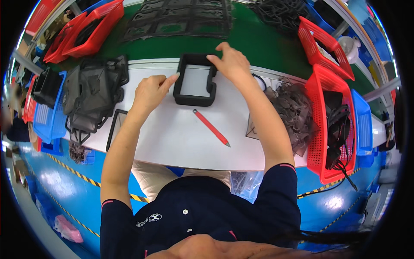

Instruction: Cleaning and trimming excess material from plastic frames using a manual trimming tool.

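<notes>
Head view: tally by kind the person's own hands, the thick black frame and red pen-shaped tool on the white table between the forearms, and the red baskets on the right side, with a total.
Hands, left hand and right hand: 2
Thick black frame: 1
Red pen-shaped tool: 1
Red baskets, right side: 2
Total: 6

The frame (194,100) looks matt, the tabletop (168,144) smooth with a soft sheen, the red baskets (317,116) plastic, the shirt (202,203) matt cloth, the floor (54,178) glossy.
</notes>
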Motion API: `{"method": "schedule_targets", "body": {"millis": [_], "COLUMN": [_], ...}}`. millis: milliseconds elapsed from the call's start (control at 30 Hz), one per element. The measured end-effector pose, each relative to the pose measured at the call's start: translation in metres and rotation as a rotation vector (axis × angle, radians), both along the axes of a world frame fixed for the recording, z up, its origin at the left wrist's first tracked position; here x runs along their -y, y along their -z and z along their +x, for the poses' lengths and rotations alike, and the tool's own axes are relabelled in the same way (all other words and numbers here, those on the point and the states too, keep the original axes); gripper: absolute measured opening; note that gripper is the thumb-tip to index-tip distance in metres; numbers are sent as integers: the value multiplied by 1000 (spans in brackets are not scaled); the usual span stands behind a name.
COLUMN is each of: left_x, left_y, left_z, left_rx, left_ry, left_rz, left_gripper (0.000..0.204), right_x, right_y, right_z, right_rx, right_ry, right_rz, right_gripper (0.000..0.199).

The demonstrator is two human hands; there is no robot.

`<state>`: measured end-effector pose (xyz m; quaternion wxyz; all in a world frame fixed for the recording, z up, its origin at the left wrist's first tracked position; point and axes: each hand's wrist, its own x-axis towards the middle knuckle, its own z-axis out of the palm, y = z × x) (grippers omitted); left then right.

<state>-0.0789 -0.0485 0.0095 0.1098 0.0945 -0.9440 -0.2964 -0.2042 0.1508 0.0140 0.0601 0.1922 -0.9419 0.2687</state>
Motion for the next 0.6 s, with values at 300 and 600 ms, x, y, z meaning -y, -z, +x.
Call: {"method": "schedule_targets", "body": {"millis": [300,600], "left_x": [80,24], "left_y": [-20,-25], "left_z": [112,139], "left_rx": [269,96], "left_ry": [-52,-68], "left_rz": [-91,161], "left_gripper": [22,41], "right_x": [-53,-31], "right_y": [5,30], "right_z": [133,150], "right_rx": [177,234], "right_ry": [-429,-287], "right_rz": [141,349], "right_gripper": [31,32]}}
